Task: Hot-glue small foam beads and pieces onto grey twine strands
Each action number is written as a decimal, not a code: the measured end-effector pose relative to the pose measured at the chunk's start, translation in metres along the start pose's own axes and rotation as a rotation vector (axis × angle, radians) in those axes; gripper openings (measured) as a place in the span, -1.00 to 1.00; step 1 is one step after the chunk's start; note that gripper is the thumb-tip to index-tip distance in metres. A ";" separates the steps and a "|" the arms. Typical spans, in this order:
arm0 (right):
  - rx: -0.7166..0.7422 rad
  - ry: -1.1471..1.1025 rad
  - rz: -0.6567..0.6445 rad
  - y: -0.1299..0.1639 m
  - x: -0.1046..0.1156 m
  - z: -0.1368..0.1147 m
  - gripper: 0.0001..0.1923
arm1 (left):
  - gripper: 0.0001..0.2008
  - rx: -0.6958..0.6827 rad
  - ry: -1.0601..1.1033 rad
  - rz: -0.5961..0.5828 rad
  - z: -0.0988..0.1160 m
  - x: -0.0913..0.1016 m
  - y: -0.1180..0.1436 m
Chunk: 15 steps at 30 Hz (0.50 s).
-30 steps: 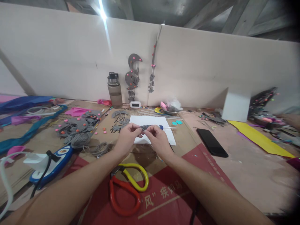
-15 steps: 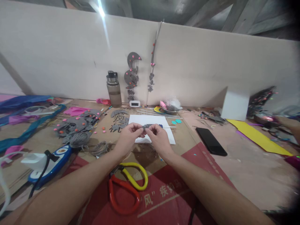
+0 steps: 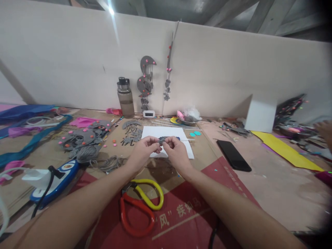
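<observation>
Over a white sheet (image 3: 186, 147), my left hand (image 3: 145, 148) and my right hand (image 3: 176, 150) meet fingertip to fingertip. Both pinch one small dark grey piece (image 3: 162, 139), which looks like felt; the fingers cover part of it. Just behind my right hand lies a thin clear rod (image 3: 188, 139) with something blue beside it, partly hidden. Below my left wrist rest large scissors (image 3: 151, 206) with one yellow and one red handle. Grey yarn (image 3: 110, 164) lies in loose loops left of my left hand, by a grey yarn ball (image 3: 88, 153).
Grey cut-outs with pink and orange dots (image 3: 77, 137) are heaped at left, near a blue-and-white power strip (image 3: 55, 186). A bottle (image 3: 126, 100) stands by the wall. A black phone (image 3: 233, 155) lies at right. Another person's hand (image 3: 324, 129) shows at the right edge.
My hands keep their pinch on the grey piece and have barely shifted. The other person's hand at the far right has risen a little. The view tilts slightly.
</observation>
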State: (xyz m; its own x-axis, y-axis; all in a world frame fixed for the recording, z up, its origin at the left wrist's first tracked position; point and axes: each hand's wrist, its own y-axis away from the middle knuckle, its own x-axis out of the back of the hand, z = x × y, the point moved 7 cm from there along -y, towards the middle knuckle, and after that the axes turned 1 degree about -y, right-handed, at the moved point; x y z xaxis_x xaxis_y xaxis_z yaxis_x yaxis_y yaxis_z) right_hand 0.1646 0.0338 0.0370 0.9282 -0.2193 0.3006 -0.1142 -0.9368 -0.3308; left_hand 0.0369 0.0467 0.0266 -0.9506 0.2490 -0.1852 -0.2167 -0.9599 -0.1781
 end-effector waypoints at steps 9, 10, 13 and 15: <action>0.044 0.056 -0.036 0.003 -0.002 -0.004 -0.87 | -0.85 0.057 -0.143 0.029 -0.002 0.004 0.001; 0.047 0.039 -0.060 0.003 -0.003 -0.003 -0.86 | -0.86 0.070 -0.132 0.037 -0.003 0.005 0.000; 0.034 -0.041 -0.144 0.003 -0.007 0.002 -0.82 | -0.86 0.127 -0.049 0.054 -0.008 0.007 -0.001; 0.020 -0.083 -0.176 0.003 -0.008 0.004 -0.79 | -0.86 0.162 0.001 0.056 -0.011 0.007 -0.001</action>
State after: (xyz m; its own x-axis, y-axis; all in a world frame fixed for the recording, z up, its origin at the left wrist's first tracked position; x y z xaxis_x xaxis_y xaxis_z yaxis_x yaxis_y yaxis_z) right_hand 0.1580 0.0345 0.0300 0.9592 -0.0286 0.2812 0.0587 -0.9530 -0.2972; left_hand 0.0328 0.0511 0.0148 -0.9621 0.1947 -0.1909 -0.1965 -0.9805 -0.0093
